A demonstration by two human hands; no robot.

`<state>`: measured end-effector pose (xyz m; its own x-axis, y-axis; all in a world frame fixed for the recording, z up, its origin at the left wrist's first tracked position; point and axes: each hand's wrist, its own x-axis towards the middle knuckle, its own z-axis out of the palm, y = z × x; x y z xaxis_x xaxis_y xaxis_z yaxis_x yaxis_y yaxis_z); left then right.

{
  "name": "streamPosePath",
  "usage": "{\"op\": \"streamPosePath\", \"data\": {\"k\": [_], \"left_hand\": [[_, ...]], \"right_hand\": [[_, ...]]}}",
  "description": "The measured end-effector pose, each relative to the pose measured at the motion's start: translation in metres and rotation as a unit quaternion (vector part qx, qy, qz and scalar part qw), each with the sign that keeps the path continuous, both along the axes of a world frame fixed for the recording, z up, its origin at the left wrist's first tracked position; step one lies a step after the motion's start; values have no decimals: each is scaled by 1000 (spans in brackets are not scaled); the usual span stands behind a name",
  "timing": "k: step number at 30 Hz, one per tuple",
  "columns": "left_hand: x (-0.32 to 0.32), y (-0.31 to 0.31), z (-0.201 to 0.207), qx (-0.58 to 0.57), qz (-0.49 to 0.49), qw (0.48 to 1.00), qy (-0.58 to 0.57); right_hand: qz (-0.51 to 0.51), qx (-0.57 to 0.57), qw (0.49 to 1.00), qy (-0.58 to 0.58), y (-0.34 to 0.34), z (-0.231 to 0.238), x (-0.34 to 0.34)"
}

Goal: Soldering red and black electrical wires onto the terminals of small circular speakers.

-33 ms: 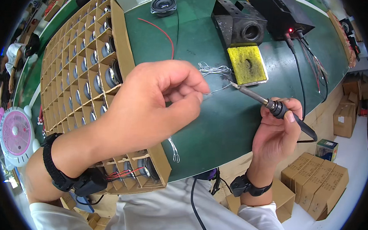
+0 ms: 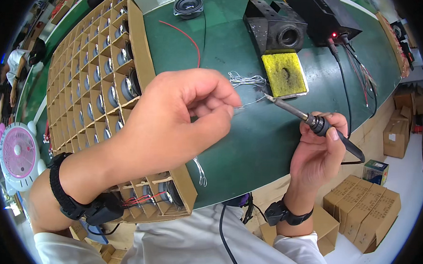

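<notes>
My left hand (image 2: pixel 189 110) is closed in a pinch on a thin silvery solder wire (image 2: pixel 254 102), which sticks out to the right past the fingertips. In my right hand (image 2: pixel 320 148) is a soldering iron (image 2: pixel 292 109), gripped by its dark handle and pointing up and left. Its tip is at the far end of the wire, just below a yellow sponge (image 2: pixel 273 71) with a dark worn middle. A loose silvery wire bundle (image 2: pixel 247 80) lies beyond my left fingers. Another few thin wires (image 2: pixel 199 171) lie below that hand.
A divided cardboard box (image 2: pixel 144 46) of small speakers fills the left side. One speaker (image 2: pixel 188 7) with a red wire (image 2: pixel 187 36) near it lies at the back. Beyond the sponge are a black iron stand (image 2: pixel 272 28) and a black power unit (image 2: pixel 325 19). Cartons (image 2: pixel 359 209) stand lower right.
</notes>
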<state>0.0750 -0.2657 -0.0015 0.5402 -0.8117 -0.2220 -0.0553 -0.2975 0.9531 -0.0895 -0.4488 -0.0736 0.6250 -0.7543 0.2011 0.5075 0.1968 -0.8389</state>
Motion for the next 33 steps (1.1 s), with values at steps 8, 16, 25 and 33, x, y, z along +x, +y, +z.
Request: {"op": "streamPosePath", "data": {"k": [8, 16, 25, 33], "left_hand": [[1, 1, 0, 12, -7, 1000, -15], [1, 0, -2, 3, -17, 998, -64], [1, 0, 3, 30, -5, 999, -23], [6, -7, 10, 35, 52, 980, -189]], "right_hand": [[-7, 8, 1000, -10, 0, -2, 0], [3, -14, 1000, 5, -1, -2, -1], [-9, -6, 1000, 1, 0, -2, -2], [-101, 41, 993, -43, 2, -2, 3]]}}
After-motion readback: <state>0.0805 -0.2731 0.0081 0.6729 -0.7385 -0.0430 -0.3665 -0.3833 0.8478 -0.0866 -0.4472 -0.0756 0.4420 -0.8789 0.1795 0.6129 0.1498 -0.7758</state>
